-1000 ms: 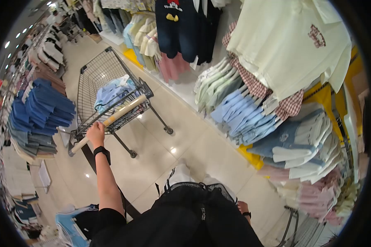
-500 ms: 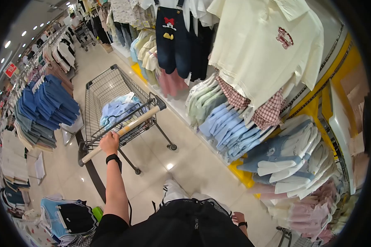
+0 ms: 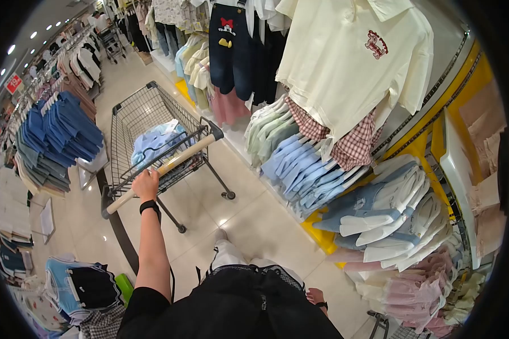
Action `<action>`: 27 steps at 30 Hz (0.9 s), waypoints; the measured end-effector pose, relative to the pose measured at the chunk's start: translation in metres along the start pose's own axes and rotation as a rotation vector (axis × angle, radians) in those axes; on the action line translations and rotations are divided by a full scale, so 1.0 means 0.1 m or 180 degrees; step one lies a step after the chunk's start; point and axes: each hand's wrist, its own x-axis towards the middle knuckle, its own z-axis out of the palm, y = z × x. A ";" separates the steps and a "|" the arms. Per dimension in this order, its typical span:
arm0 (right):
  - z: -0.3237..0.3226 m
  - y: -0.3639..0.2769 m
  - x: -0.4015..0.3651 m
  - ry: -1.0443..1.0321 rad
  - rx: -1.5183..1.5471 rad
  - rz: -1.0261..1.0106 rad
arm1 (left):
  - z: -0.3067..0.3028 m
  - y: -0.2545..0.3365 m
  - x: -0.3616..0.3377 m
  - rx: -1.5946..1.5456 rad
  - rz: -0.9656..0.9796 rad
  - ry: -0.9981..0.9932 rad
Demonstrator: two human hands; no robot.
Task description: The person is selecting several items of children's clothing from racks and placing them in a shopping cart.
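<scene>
My left hand [image 3: 145,183] is closed around the pale handle [image 3: 169,164] of a wire shopping cart [image 3: 143,116], toward the handle's left end. A dark band is on that wrist. Inside the cart lies a bundle of light blue clothing [image 3: 157,138] with a white tag-like patch; its exact kind is not clear. My right hand [image 3: 315,295] hangs low at my side, partly hidden by my black top. Its visible fingers look loose and slightly apart, with nothing seen in them, and a dark band circles the wrist.
Racks of hanging children's clothes line the right side, with a cream shirt [image 3: 353,68] and dark overalls [image 3: 231,51] in front. Blue garments [image 3: 62,130] hang at left. Tiled floor [image 3: 254,209] runs between. Part of another cart [image 3: 379,323] shows at lower right; a distant person [image 3: 100,22] stands near a cart.
The view has shifted slightly, and racks and cart appear a little further left. A light shoe now shows below my trousers as I step. My left hand keeps its hold on the handle.
</scene>
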 end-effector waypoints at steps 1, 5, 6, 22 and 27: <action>0.02 0.00 0.01 0.0009 0.0011 0.0010 | 0.00 0.01 0.01 -0.0048 0.0033 -0.0017; 0.13 -0.05 -0.06 0.0061 0.0050 -0.0108 | 0.08 -0.03 0.07 0.0017 0.0045 0.0042; 0.17 -0.07 -0.05 0.0022 0.0008 -0.0073 | 0.11 -0.05 0.11 0.0081 0.0060 0.0061; 0.60 -1.57 0.88 0.2103 -0.0952 -0.1998 | 0.83 -0.45 1.06 -0.0021 0.0181 -0.0080; 0.83 -3.71 -0.64 0.2202 0.1013 -0.4097 | 1.07 -0.58 1.44 -0.0239 0.0310 -0.0347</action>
